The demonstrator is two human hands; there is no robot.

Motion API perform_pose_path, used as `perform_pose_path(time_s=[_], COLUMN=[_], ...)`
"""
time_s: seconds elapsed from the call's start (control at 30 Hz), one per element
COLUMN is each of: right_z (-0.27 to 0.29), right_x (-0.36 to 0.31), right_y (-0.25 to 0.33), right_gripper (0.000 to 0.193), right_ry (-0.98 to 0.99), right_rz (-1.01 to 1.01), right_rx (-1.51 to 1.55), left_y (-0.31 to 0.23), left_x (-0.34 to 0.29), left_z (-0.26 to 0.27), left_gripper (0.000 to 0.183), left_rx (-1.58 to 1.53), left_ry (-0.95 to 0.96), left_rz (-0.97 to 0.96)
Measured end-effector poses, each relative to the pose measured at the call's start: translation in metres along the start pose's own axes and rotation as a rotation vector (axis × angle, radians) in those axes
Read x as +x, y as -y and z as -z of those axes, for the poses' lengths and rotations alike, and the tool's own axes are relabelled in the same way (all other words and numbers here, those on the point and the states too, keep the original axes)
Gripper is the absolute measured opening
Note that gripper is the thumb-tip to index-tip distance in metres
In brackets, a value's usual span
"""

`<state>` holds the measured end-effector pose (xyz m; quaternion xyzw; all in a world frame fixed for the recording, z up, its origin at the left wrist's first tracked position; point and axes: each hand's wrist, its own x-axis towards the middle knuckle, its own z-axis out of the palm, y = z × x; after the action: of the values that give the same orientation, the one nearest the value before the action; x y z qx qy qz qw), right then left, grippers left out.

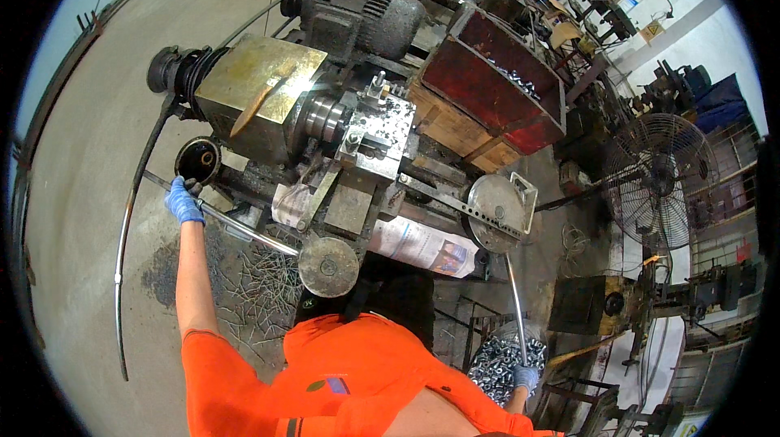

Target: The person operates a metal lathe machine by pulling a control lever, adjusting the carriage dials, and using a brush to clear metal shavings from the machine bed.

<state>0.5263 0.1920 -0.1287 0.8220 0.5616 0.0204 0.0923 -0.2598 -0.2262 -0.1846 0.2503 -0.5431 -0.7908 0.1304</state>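
My left hand (184, 201), in a blue and white glove with grey fingertips, is closed on a long metal lever (252, 231) beside a black round bowl (185, 167). That lever leads to a round metal disc (328, 266) in front of the machine. Down at the right, my right hand (526, 377), gloved too, is closed at the lower end of a second metal lever (515, 299). This one slopes down from a larger disc (494, 203). Beside the right hand lies a heap of small shiny metal parts (497, 365); its container is partly hidden.
The lathe-like machine has a brass-coloured headstock cover (244, 71), a wooden-handled tool (252, 110) on it, and a tool block (382, 132). Behind stands a motor (357, 19). A red bin (487, 71) rests on wood. Metal shavings (260, 279) litter the floor; a fan (662, 181) stands right.
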Motion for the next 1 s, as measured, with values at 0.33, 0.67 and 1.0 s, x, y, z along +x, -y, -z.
perform_pose_path(time_s=[0.33, 0.67, 1.0], right_z=[-0.003, -0.029, -0.023], right_x=[0.001, 0.028, 0.012], right_y=[0.001, -0.021, -0.016], right_gripper=[0.051, 0.050, 0.051], right_ry=[0.024, 0.117, 0.029], right_rz=[-0.033, 0.032, -0.041], right_rx=[-0.032, -0.101, -0.045], left_y=[-0.003, -0.004, -0.003], left_x=[-0.004, -0.004, -0.003], left_z=[-0.002, -0.002, -0.003], left_gripper=[0.019, 0.018, 0.018], left_rx=[-0.014, -0.016, -0.035], left_ry=[0.007, 0.018, 0.014], left_rz=[0.029, 0.018, 0.043])
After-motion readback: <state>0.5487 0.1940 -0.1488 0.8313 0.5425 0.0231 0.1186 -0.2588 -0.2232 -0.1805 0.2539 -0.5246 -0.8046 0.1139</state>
